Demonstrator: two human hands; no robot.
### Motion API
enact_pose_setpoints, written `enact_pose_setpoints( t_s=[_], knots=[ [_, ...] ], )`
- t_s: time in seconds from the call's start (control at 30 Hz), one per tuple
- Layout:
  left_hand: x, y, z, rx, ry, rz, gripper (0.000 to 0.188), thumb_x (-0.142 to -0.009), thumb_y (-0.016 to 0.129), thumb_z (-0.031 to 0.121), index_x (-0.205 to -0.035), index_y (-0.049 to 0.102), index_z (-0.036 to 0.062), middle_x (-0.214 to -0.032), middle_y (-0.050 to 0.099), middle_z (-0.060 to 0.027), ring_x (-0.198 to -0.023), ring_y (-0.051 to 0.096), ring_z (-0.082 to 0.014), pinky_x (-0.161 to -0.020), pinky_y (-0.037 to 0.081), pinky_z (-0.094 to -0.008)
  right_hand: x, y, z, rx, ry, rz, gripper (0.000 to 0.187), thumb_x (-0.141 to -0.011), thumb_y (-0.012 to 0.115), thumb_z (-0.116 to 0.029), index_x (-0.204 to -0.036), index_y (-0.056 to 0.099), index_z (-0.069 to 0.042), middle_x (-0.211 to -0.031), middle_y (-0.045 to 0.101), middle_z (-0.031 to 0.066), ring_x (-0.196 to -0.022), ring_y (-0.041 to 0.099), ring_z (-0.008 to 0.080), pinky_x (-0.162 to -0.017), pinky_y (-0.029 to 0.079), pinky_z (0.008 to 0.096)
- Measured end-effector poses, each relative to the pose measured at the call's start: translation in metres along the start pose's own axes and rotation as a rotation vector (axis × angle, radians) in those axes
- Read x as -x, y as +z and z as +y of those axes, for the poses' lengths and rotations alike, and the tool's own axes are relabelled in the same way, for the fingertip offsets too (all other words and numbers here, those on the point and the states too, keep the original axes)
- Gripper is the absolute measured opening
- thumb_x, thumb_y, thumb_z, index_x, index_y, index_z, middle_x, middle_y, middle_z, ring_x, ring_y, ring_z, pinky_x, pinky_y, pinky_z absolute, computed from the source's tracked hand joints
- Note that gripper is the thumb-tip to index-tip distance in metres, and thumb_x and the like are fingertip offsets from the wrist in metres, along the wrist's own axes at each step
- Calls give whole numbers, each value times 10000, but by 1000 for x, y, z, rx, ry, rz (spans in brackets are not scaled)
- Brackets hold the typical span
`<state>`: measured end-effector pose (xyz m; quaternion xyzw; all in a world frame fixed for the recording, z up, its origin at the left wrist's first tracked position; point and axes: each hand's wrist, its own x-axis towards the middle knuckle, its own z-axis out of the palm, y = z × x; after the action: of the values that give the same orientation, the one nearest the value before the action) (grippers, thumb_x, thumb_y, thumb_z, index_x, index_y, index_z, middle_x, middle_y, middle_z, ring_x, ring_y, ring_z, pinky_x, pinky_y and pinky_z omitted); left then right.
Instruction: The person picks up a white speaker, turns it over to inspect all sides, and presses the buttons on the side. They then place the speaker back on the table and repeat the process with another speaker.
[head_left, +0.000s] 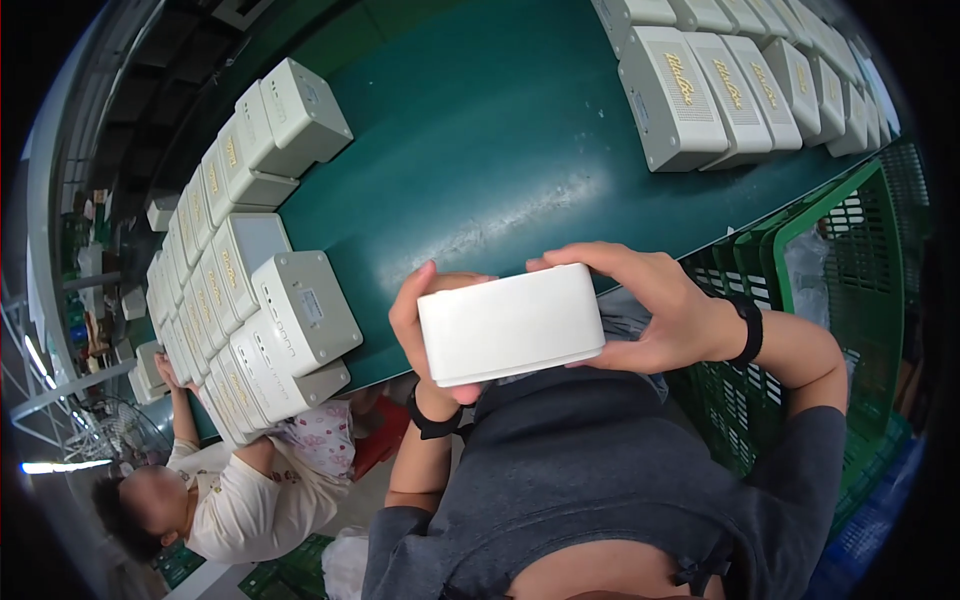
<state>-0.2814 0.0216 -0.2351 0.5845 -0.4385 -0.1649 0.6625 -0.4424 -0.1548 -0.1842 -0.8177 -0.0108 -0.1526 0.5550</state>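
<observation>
A plain white box-shaped device [512, 325] with rounded corners is held up in front of my body, near the table's front edge. My left hand [420, 320] grips its left end, thumb and fingers on opposite sides. At the other end, my right hand [660, 305] closes round the upper and lower corners. The face toward me is smooth and blank; its far side is hidden. To the left, the closest of the standing devices [310, 310] shows a grey-white panel with a small label and a row of openings.
Similar white devices, some with grilles and gold lettering, stand in rows on the green table [470, 130] at left and right [680, 100]. A green plastic crate [835, 300] is beside my right arm. A co-worker [250, 490] at lower left reaches to the left rows.
</observation>
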Motion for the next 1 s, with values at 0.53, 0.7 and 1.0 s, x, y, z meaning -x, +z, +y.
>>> enact_pose_setpoints(
  t_s=[0.53,0.7,1.0],
  knots=[
    [-9,14,12,429,-473,202,781,-942,194,636,-1331,401,-9,-1283,507,-123,-1159,501,-238,-991,379,-354,10,4,-12,-359,93,-74,980,-700,823,-138,-1442,205,26,-1418,381,179,-1258,452,242,-1020,409,391],
    [-22,22,14,613,-671,292,664,-988,205,537,-1346,408,16,-1287,519,-124,-1185,498,-247,-1021,373,-361,7,7,-11,-623,193,-51,1069,-724,795,-88,-1481,43,-37,-1493,224,183,-1350,309,243,-1072,341,399],
    [-23,19,16,680,-806,195,626,-997,262,491,-1401,319,16,-1378,435,-133,-1244,453,-245,-1028,378,-360,6,9,-2,-808,274,-44,1038,-771,730,-24,-1494,-11,-96,-1491,222,190,-1355,293,248,-1051,360,377]
  ],
)
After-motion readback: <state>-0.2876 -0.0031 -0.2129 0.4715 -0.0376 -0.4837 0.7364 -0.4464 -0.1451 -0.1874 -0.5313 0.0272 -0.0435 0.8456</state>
